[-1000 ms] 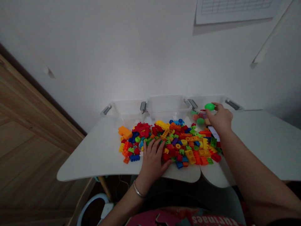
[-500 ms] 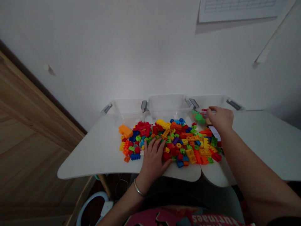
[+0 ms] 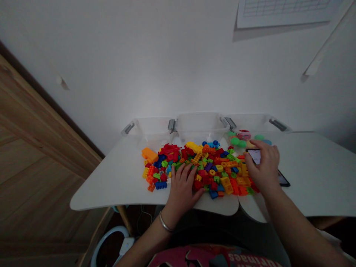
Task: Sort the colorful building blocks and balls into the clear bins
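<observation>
A heap of colourful plastic building blocks (image 3: pixel 205 174) is spread over the white table. My left hand (image 3: pixel 182 183) rests palm down at the heap's near side, fingers spread on the blocks and wrapped round nothing visible. A phone (image 3: pixel 282 179) with a lit screen lies at the heap's right edge, partly covered by my right hand (image 3: pixel 264 165). That hand is over the phone, thumb and index finger apart with no object seen between them; whether it touches the phone I cannot tell. Its other fingers are curled and partly hidden.
Behind the blocks, clear plastic bins stand in a row: a left bin (image 3: pixel 154 126), a middle bin (image 3: pixel 203 120) and a right bin (image 3: pixel 250 120). Green round pieces (image 3: pixel 236 142) and a red round item (image 3: pixel 243 134) appear at the right bin. A wall (image 3: pixel 167 66) rises behind.
My right hand has moved back toward me from the right bin, to over the phone, uncovering the red item and more green pieces. My left hand stays on the blocks.
</observation>
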Demonstrator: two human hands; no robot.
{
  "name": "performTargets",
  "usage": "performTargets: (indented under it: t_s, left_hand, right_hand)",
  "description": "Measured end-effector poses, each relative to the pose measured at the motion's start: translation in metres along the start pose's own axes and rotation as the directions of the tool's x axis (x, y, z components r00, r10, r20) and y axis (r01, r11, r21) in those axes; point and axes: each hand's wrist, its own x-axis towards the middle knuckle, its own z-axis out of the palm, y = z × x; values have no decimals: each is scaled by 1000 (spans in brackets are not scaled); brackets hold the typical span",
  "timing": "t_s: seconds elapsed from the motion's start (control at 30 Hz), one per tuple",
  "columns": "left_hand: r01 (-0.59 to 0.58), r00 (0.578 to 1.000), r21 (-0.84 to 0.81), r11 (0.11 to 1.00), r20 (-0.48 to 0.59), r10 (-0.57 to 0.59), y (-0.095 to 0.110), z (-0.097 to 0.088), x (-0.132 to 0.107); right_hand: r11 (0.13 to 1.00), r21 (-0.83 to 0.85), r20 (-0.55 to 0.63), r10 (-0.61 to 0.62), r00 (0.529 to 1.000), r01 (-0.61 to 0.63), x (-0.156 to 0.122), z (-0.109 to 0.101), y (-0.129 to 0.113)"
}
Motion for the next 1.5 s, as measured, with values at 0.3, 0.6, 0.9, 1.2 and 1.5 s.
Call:
performTargets:
  t_s: [0.3, 0.6, 0.9, 1.2, 1.5]
  left_hand:
    - [-3, 1000, 3, 1000, -5, 3, 2, 0, 0]
    - [-34, 999, 29, 999, -10, 34, 1, -2, 1]
    - [-87, 996, -7, 996, -27, 87, 1, -17, 8]
    - [-204, 979, 106, 973, 28, 203, -24, -53, 87]
    - [-198, 978, 233, 952, 115, 175, -19, -32, 103]
  right_hand:
    - [966, -99, 125, -225, 966, 238, -56, 1, -4]
    - [962, -77, 152, -248, 957, 261, -57, 6, -7]
    - [984, 49, 109, -179, 978, 174, -58, -3, -6]
    - [988, 60, 138, -152, 979, 145, -58, -2, -5]
    - [982, 108, 121, -169, 978, 157, -59, -1, -3]
